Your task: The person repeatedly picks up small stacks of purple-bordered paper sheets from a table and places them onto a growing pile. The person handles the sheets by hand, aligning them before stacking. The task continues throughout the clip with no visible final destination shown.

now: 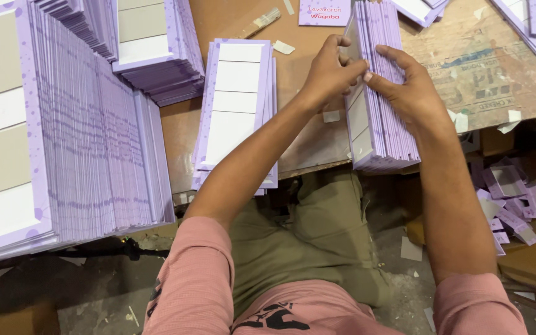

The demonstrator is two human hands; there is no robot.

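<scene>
Left hand (pixel 330 71), right hand (pixel 404 87) — gripping upright card stack (pixel 383 130)

Two hands, left (pixel 329 73) and right (pixel 404 87). Four full stacks of lilac cards: big left stack (pixel 63 136), far-left stack (pixel 156 49), flat middle stack (pixel 237 105), upright stack (pixel 376 118). One heap of folded lilac boxes (pixel 513 201), near right, too jumbled to count.

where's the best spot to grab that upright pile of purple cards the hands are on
Probably by its two broad faces near the top edge, coming from above: the pile stands on edge on the table, so the left hand and right hand can squeeze it from opposite sides.
</scene>
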